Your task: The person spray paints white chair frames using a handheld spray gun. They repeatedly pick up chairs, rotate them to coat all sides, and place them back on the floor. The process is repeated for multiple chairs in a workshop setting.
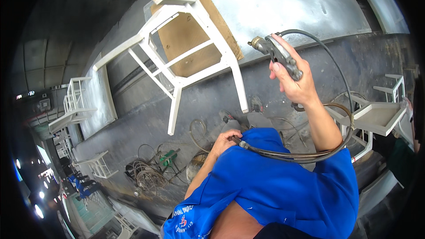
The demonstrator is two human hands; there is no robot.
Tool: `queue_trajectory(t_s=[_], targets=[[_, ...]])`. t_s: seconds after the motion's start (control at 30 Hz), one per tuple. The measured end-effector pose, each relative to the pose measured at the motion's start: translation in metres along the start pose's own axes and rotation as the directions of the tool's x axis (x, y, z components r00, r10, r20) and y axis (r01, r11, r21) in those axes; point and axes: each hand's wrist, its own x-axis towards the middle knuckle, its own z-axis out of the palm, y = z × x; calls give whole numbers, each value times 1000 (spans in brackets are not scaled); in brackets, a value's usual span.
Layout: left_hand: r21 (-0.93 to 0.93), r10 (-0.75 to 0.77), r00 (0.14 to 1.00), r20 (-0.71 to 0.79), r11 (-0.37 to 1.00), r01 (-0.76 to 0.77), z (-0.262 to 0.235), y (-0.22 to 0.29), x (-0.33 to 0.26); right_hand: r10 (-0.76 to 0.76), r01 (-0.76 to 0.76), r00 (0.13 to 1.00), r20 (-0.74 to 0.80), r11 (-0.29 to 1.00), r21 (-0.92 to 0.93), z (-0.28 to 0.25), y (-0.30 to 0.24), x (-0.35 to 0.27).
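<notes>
My right hand (295,73) is wrapped round a metal spray gun (275,52), raised at the right with its nozzle turned left toward a white chair frame (195,79). From the gun a dark hose (338,68) loops down past my right forearm and back across my front. Low by my waist, my left hand (226,140) is closed on that hose near its dark end fitting. The chair frame lies tipped over, its legs pointing outward, on a brown board (186,40). Gun and frame are apart.
A metallic sheet surface (283,4) spreads behind the board. Coiled hoses (152,175) and a green device (168,158) lie on the floor at left. More white frames stand at the left (75,106) and right (380,115). A person in blue (79,186) is far off at left.
</notes>
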Motion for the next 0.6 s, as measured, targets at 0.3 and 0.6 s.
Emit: queue_trajectory(t_s=[0.3,0.6], targets=[[139,-13,998,66,990,3,-16,4,9,242,-172,957,159,918,-357,18,-9,-88],[193,24,981,192,979,-62,-79,11,-8,101,-122,992,-75,922,-367,96,-32,-111]])
